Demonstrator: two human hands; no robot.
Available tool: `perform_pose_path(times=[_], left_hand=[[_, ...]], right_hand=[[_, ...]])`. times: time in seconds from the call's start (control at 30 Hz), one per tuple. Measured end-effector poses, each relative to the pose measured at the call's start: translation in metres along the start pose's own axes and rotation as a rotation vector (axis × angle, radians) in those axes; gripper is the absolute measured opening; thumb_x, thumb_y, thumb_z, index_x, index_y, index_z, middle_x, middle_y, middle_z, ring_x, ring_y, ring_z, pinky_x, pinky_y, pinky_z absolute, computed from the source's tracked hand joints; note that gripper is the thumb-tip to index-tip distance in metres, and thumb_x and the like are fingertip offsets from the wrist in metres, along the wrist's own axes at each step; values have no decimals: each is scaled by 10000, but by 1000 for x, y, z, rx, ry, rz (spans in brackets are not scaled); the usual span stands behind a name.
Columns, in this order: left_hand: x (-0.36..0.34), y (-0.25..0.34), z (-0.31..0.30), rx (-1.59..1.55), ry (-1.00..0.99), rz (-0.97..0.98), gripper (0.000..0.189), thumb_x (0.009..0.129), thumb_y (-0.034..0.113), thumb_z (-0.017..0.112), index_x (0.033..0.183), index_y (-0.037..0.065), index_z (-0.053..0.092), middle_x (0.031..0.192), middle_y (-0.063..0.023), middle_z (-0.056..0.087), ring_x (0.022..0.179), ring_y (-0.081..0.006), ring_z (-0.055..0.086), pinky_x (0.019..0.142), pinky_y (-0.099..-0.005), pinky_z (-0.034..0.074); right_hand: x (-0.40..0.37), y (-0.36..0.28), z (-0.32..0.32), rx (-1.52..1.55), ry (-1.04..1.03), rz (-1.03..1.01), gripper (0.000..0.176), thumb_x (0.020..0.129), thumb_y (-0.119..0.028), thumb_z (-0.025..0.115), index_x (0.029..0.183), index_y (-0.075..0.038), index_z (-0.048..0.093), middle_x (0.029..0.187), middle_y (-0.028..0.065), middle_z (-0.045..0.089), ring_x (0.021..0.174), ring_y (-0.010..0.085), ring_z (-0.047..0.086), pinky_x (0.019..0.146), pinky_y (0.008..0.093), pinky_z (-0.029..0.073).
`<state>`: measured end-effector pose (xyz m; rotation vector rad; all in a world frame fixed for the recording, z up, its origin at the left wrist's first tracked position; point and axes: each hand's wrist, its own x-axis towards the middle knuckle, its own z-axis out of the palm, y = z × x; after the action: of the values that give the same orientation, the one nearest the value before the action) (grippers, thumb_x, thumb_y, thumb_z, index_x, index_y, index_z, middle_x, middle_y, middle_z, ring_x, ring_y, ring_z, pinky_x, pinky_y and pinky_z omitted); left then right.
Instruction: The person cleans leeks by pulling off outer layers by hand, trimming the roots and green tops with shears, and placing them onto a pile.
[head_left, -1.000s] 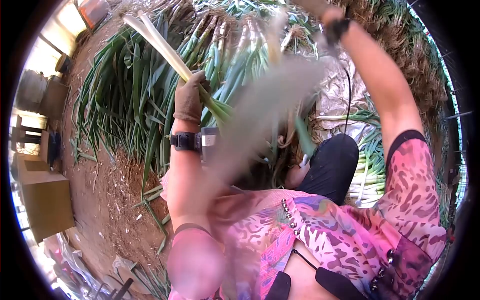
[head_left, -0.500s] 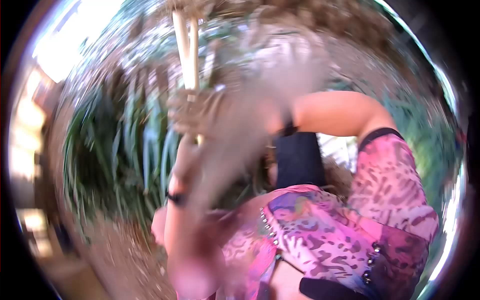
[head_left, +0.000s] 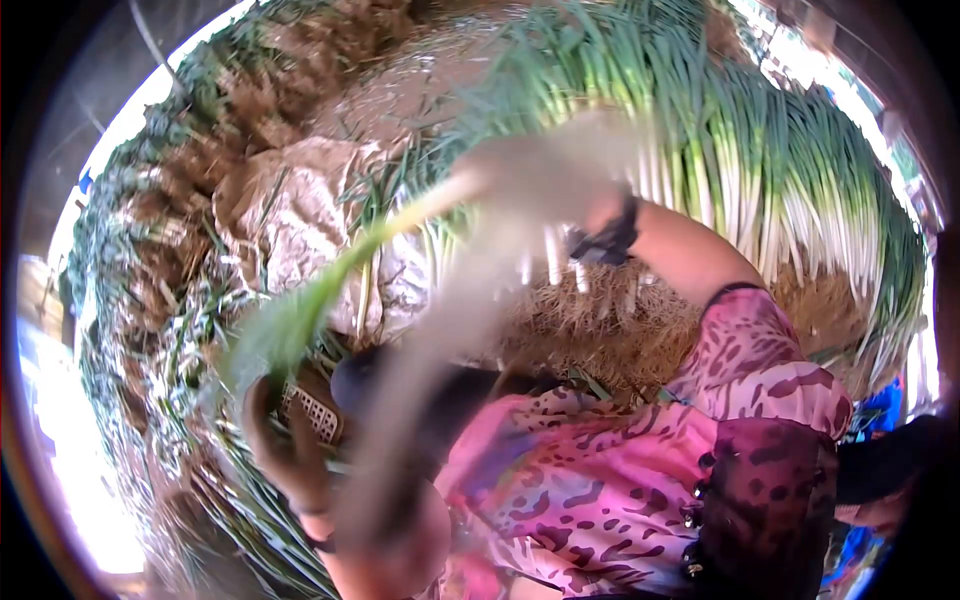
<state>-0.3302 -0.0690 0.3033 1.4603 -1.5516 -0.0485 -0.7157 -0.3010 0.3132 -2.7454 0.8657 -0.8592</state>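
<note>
My right hand [head_left: 555, 175], blurred by motion, is closed on a leek [head_left: 390, 228] by its pale end. The leek's green leaves hang down to the lower left, their tips smeared near my left hand. My left hand [head_left: 288, 445], in a brownish glove, is low on the left with its fingers apart and nothing visible between them. Beneath and beyond my right hand lies a long row of leeks [head_left: 715, 165], white stalks and roots towards me, green tops away.
A crumpled pale sack [head_left: 300, 215] lies on the ground ahead. Loose leaves and trimmings [head_left: 185, 400] litter the left side. A perforated slipper [head_left: 315, 415] shows beside my left hand. A blurred grey-brown band crosses the middle of the view.
The view has swung towards the leek row on the right. Earlier my left hand gripped pale stalks; it has let go and dropped lower left. My right hand now carries a leek.
</note>
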Motion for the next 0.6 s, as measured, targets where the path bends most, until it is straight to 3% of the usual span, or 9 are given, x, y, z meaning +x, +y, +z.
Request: perform_pose_path(times=[0.07, 0.13, 0.17, 0.2, 0.27, 0.3, 0.4, 0.5, 0.6], left_hand=[[8, -24, -1, -44, 87, -93, 384, 958, 15, 636, 1330, -48, 567, 1241, -165, 650, 1120, -243, 621, 1008, -369, 482], [6, -41, -11, 41, 91, -144, 341, 1003, 88, 613, 1311, -55, 586, 1250, -132, 658, 1127, -230, 622, 1007, -348, 483], [-2, -62, -30, 79, 59, -199, 348, 1004, 100, 612, 1314, -56, 582, 1249, -134, 660, 1125, -231, 625, 1005, -350, 484], [-7, -39, -1, 144, 16, -258, 356, 1006, 113, 611, 1317, -56, 579, 1248, -137, 661, 1123, -231, 629, 1002, -352, 486], [-25, -65, -8, 248, 8, -261, 352, 1001, 131, 613, 1297, -58, 588, 1223, -144, 671, 1119, -239, 635, 1004, -357, 485], [-33, -74, -2, 218, 7, -314, 335, 985, 141, 631, 1249, -64, 607, 1184, -147, 683, 1098, -247, 637, 996, -359, 482], [-67, -114, -13, 116, -25, -523, 303, 978, 144, 638, 1202, -61, 627, 1141, -129, 687, 1039, -225, 631, 955, -354, 488], [-94, -139, -15, 26, -82, -679, 257, 969, 135, 634, 1151, -45, 653, 1026, -63, 689, 935, -186, 607, 864, -343, 500], [-106, -111, 5, -150, -163, -874, 244, 966, 141, 642, 1149, -18, 671, 954, 9, 644, 799, -90, 551, 715, -241, 453]], right_hand=[[-44, 60, -49, -182, 163, 278, 164, 1000, -259, 594, 920, -120, 628, 644, 1, 547, 553, 112, 553, 480, 247, 478], [-103, 68, -122, -431, 416, 642, 213, 1006, -334, 588, 1101, -151, 644, 732, 31, 666, 605, 140, 638, 511, 282, 506], [-123, 65, -138, -505, 512, 791, 275, 1003, -355, 576, 1187, -154, 619, 838, 80, 699, 699, 207, 678, 593, 335, 537], [-179, 119, -178, -550, 598, 953, 350, 1001, -375, 564, 1274, -158, 595, 944, 129, 733, 793, 275, 719, 676, 388, 568], [-263, 174, -206, -769, 593, 1101, 486, 984, -379, 536, 1421, -170, 507, 1186, 205, 682, 1043, 392, 669, 886, 474, 513], [-313, 216, -221, -713, 511, 1303, 480, 996, -350, 494, 1437, -160, 486, 1229, 220, 662, 1115, 407, 637, 934, 496, 492], [-470, 286, -189, -628, 281, 1807, 474, 1011, -269, 384, 1458, -125, 451, 1373, 249, 578, 1262, 415, 569, 1032, 513, 460], [-517, 297, -156, -486, 362, 1991, 487, 1023, -285, 339, 1468, -120, 449, 1439, 236, 530, 1318, 404, 529, 1085, 499, 424], [-561, 306, -141, -453, 365, 2148, 477, 1035, -322, 338, 1453, -159, 498, 1460, 213, 522, 1337, 343, 531, 1126, 480, 389]])
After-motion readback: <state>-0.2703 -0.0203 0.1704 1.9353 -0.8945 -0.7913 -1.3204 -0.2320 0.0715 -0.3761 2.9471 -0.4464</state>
